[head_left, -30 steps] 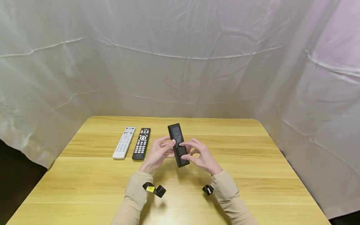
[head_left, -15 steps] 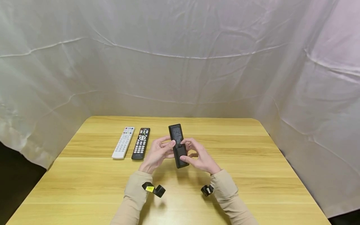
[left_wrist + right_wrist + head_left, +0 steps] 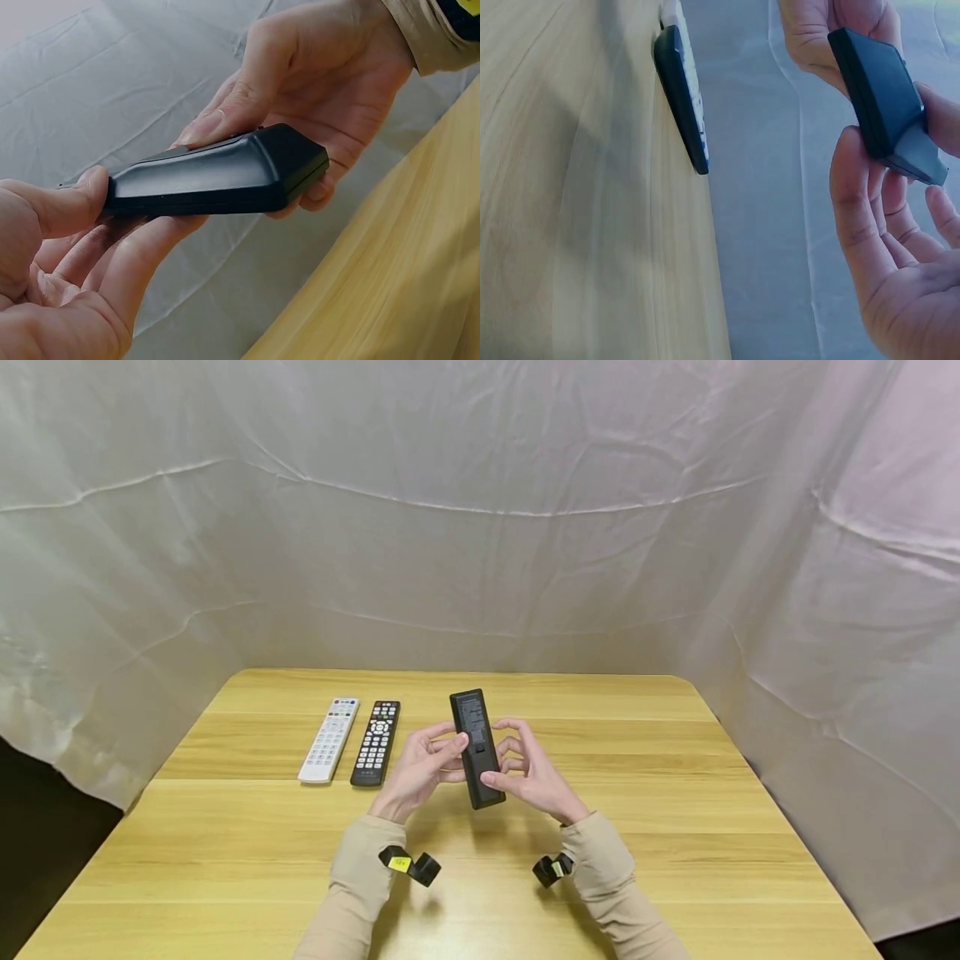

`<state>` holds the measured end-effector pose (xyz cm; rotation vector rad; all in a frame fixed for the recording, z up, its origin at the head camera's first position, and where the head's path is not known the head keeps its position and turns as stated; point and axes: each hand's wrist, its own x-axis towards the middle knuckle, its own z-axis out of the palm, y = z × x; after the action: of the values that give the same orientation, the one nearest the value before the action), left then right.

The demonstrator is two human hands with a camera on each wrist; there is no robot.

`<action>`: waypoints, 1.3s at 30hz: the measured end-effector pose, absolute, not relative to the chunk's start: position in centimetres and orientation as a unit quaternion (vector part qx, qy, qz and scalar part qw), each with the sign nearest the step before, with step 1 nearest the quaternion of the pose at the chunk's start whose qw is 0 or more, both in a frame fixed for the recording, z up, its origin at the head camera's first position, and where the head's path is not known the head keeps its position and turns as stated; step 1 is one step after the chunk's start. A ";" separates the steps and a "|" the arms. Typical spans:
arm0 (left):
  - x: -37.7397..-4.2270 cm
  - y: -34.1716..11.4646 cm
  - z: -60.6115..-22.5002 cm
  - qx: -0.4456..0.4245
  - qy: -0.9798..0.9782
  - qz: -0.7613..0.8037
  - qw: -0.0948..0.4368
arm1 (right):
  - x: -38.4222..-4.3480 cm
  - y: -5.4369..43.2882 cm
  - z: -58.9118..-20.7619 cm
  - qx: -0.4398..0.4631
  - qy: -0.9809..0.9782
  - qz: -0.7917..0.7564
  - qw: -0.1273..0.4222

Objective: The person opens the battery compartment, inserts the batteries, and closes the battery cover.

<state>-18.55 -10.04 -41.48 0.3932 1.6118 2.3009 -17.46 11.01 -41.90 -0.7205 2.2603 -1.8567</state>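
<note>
A black remote control (image 3: 477,752) is held above the table with its printed back facing up and a small latch mark near the middle. My left hand (image 3: 420,767) grips its left edge, thumb across the back and fingers beneath. From the other side my right hand (image 3: 536,781) pinches the lower part, its thumb on the back and its other fingers curled by the right edge. Both hands meet the remote in the left wrist view, where its glossy end (image 3: 232,176) shows. In the right wrist view, part of the remote (image 3: 881,94) is hidden by fingers.
A white remote (image 3: 330,741) and another black remote (image 3: 377,743) lie buttons up, side by side, left of the hands on the wooden table (image 3: 675,777). Pale grey cloth (image 3: 480,568) hangs behind and at both sides.
My right index finger has lifted off the remote's back and moved right; the thumb stays on it. The battery cover's edge stood out before and now looks flush. The left hand has barely moved.
</note>
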 end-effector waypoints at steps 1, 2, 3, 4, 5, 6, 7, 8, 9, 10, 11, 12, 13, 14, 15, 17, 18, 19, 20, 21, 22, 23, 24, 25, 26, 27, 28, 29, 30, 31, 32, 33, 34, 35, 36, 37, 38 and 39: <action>-18.5 -10.0 -41.5 0.136 0.562 0.802 0.151 | -17.5 11.0 -41.9 -0.238 0.749 -0.615 0.065; -18.5 -10.1 -41.5 0.134 0.563 0.801 0.151 | -17.5 11.0 -41.9 -0.236 0.749 -0.615 0.065; -18.5 -10.1 -41.5 0.133 0.565 0.800 0.150 | -17.5 11.1 -41.8 -0.234 0.751 -0.614 0.064; -18.5 -10.1 -41.6 0.132 0.567 0.799 0.151 | -17.5 11.1 -41.9 -0.233 0.752 -0.613 0.064; -18.6 -10.1 -41.6 0.132 0.566 0.799 0.152 | -17.5 11.1 -41.9 -0.232 0.752 -0.614 0.063; -18.6 -10.2 -41.7 0.133 0.567 0.798 0.154 | -17.5 11.1 -41.9 -0.231 0.752 -0.615 0.062; -18.7 -10.2 -41.8 0.135 0.566 0.798 0.157 | -17.6 11.1 -41.9 -0.230 0.751 -0.616 0.061; -18.7 -10.3 -41.9 0.139 0.564 0.798 0.162 | -17.6 11.2 -41.9 -0.230 0.750 -0.618 0.060; -18.8 -10.3 -42.0 0.144 0.561 0.798 0.166 | -17.6 11.3 -42.0 -0.231 0.748 -0.620 0.059; -18.8 -10.3 -42.1 0.151 0.557 0.799 0.172 | -17.7 11.3 -42.0 -0.233 0.745 -0.622 0.058; -18.8 -10.3 -42.1 0.159 0.553 0.798 0.178 | -17.7 11.4 -42.0 -0.235 0.743 -0.625 0.057; -18.9 -10.4 -42.2 0.168 0.551 0.797 0.183 | -17.7 11.5 -42.0 -0.238 0.740 -0.627 0.057; -18.9 -10.4 -42.2 0.176 0.547 0.797 0.187 | -17.7 11.5 -42.0 -0.240 0.737 -0.629 0.058; -18.9 -10.4 -42.3 0.184 0.545 0.795 0.191 | -17.7 11.6 -42.0 -0.242 0.734 -0.632 0.058; -18.9 -10.4 -42.3 0.192 0.545 0.792 0.194 | -17.8 11.7 -42.0 -0.244 0.730 -0.636 0.060; -18.9 -10.5 -42.4 0.208 0.550 0.784 0.200 | -17.9 11.8 -42.1 -0.248 0.720 -0.645 0.068; -18.8 -10.5 -42.4 0.216 0.554 0.778 0.203 | -17.9 11.9 -42.1 -0.249 0.713 -0.651 0.075; -18.8 -10.6 -42.5 0.224 0.559 0.772 0.205 | -18.0 11.9 -42.2 -0.250 0.706 -0.658 0.083; -18.8 -10.6 -42.5 0.231 0.564 0.766 0.206 | -18.0 12.0 -42.2 -0.251 0.697 -0.665 0.091; -18.7 -10.6 -42.5 0.237 0.568 0.760 0.209 | -18.0 12.1 -42.3 -0.250 0.689 -0.672 0.101; -18.7 -10.7 -42.5 0.240 0.573 0.755 0.211 | -18.0 12.2 -42.3 -0.250 0.681 -0.679 0.109; -18.6 -10.7 -42.5 0.243 0.576 0.752 0.211 | -18.0 12.3 -42.3 -0.249 0.674 -0.686 0.117; -18.6 -10.7 -42.5 0.243 0.579 0.749 0.212 | -18.0 12.4 -42.3 -0.249 0.667 -0.692 0.123; -18.5 -10.6 -42.5 0.242 0.581 0.748 0.212 | -18.1 12.4 -42.3 -0.248 0.662 -0.696 0.128; -18.5 -10.6 -42.5 0.240 0.583 0.747 0.212 | -18.0 12.5 -42.3 -0.247 0.658 -0.699 0.132; -18.5 -10.6 -42.5 0.237 0.585 0.746 0.212 | -18.0 12.5 -42.3 -0.246 0.656 -0.701 0.135; -18.5 -10.6 -42.5 0.234 0.586 0.746 0.211 | -18.0 12.6 -42.3 -0.246 0.655 -0.701 0.139; -18.4 -10.6 -42.5 0.231 0.587 0.747 0.210 | -18.0 12.6 -42.2 -0.246 0.654 -0.702 0.141; -18.4 -10.5 -42.5 0.227 0.589 0.747 0.209 | -18.0 12.6 -42.2 -0.246 0.653 -0.701 0.144; -18.4 -10.5 -42.5 0.224 0.590 0.748 0.208 | -18.0 12.6 -42.3 -0.246 0.653 -0.701 0.148; -18.4 -10.5 -42.5 0.221 0.590 0.749 0.206 | -18.1 12.6 -42.3 -0.247 0.652 -0.701 0.151; -18.4 -10.4 -42.5 0.217 0.590 0.750 0.205 | -18.1 12.6 -42.3 -0.248 0.651 -0.701 0.153; -18.5 -10.4 -42.5 0.214 0.590 0.751 0.203 | -18.1 12.6 -42.3 -0.249 0.650 -0.701 0.155; -18.5 -10.4 -42.5 0.212 0.590 0.753 0.202 | -18.1 12.6 -42.3 -0.251 0.648 -0.702 0.157; -18.5 -10.3 -42.5 0.209 0.590 0.754 0.199 | -18.1 12.6 -42.3 -0.251 0.648 -0.702 0.158; -18.6 -10.3 -42.5 0.208 0.589 0.755 0.197 | -18.2 12.6 -42.3 -0.253 0.647 -0.702 0.158; -18.6 -10.2 -42.5 0.205 0.589 0.757 0.194 | -18.2 12.6 -42.3 -0.253 0.648 -0.701 0.157; -18.6 -10.2 -42.5 0.204 0.591 0.757 0.191 | -18.2 12.6 -42.3 -0.253 0.650 -0.699 0.156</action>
<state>-18.64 -10.22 -42.49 0.5745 1.6598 2.1260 -18.21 12.58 -42.30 -0.7238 1.8615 -2.0022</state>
